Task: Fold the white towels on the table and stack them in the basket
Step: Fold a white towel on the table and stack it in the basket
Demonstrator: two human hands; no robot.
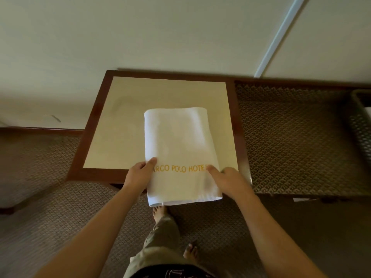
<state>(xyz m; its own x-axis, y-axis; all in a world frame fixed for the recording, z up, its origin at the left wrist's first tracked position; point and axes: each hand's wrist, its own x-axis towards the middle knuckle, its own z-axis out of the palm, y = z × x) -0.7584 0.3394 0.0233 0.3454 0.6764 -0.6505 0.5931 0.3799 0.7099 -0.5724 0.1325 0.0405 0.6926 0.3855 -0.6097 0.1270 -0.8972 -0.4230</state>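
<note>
Folded towel (178,149) overhangs table (96,125) near edge. Left hand (140,173) and right hand (230,181) grip its sides, thumbs on top. Basket (359,121) far right.

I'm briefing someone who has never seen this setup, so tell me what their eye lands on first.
First comes the folded white towel with yellow hotel lettering, lying on the wood-framed table and overhanging its near edge. The left hand and right hand grip its near corners from either side, thumbs on top. At the far right edge, a dark woven basket sits on the patterned carpet.
</note>
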